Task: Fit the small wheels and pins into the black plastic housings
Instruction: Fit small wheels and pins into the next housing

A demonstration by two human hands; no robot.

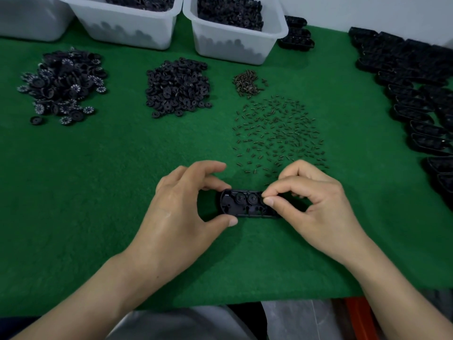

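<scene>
Even overhead light, soft shadows, wide-angle bending at blurred edges

Grn felt mat (pixel 98 187); 3 wht plastic bins (pixel 127 33) at back.

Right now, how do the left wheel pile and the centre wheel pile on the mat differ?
Markings: many wheels in the left pile show white segmented rings; the centre pile shows none. Spread: the left pile is looser, with strays at its near edge; the centre pile sits tighter. Both are loose round black parts on the green mat.
</scene>
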